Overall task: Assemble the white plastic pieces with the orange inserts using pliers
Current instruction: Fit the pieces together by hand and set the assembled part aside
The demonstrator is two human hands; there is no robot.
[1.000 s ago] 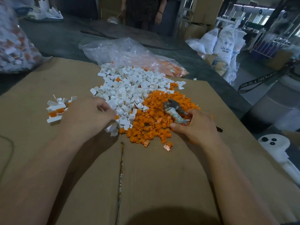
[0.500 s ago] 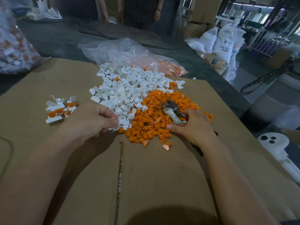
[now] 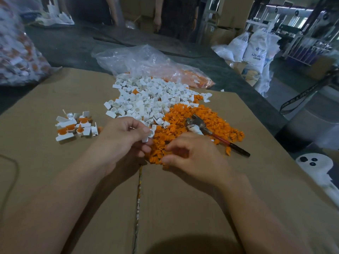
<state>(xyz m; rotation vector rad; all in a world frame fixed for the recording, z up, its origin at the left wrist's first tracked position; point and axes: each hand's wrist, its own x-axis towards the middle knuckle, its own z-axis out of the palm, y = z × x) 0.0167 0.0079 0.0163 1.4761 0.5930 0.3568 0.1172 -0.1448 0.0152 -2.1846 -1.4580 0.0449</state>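
My left hand [image 3: 122, 142] pinches a single white plastic piece [image 3: 150, 134] at the near edge of the white pile [image 3: 146, 99]. My right hand [image 3: 194, 156] has its curled fingertips in the orange inserts [image 3: 185, 116]. It is blurred, so I cannot tell whether it pinches an insert. The pliers [image 3: 199, 125] lie loose on the orange pile just beyond my right hand, with the red handle pointing right. A small group of assembled white-and-orange pieces [image 3: 73, 125] sits to the left.
Everything lies on a cardboard sheet [image 3: 55, 180] over a dark table. A clear plastic bag [image 3: 146, 65] lies behind the piles, and a full bag of parts [image 3: 14, 57] is at far left. White sacks [image 3: 256, 52] stand at right. A person [image 3: 174, 15] stands across the table.
My right hand let go of the pliers and moved near and left into the orange pile. My left hand lifted a white piece out of the white pile.
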